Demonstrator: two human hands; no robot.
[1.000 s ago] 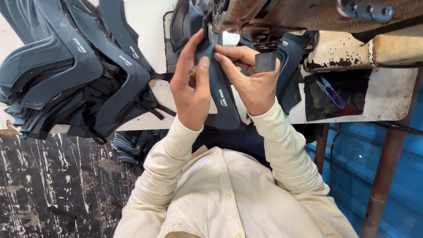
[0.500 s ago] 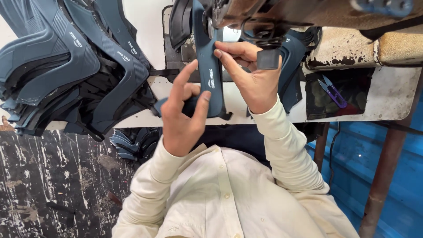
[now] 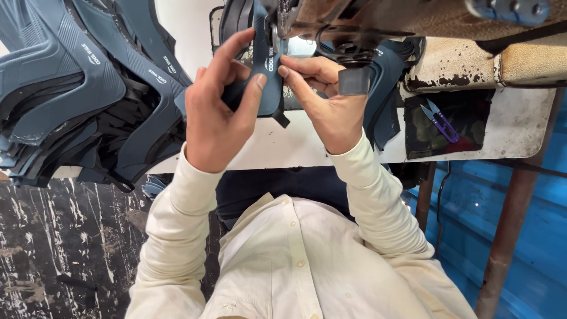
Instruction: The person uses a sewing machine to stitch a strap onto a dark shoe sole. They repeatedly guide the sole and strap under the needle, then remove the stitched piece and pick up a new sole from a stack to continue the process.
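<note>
White and worn, the bench [image 3: 331, 147] carries an old industrial sewing machine with a rusty metal body [image 3: 413, 23], and this machine is the landmark for all places. Directly under its needle area the person holds a long dark blue-grey piece of shoe upper material [image 3: 267, 71]. The left hand [image 3: 218, 112] pinches the piece from the left of the machine, thumb and fingers closed on the strip; the right hand [image 3: 331, 103] grips its right edge with fingertips closed, just below the machine head. To do this step well, I judge both hands should keep the piece flat and straight, fingertips near the needle but not under it, and feed slowly with even tension. Well left of the machine lies a big pile of similar blue-grey cut pieces [image 3: 77, 88]. To the right of the machine, small purple thread snips [image 3: 440, 121] rest in a dark tray.
</note>
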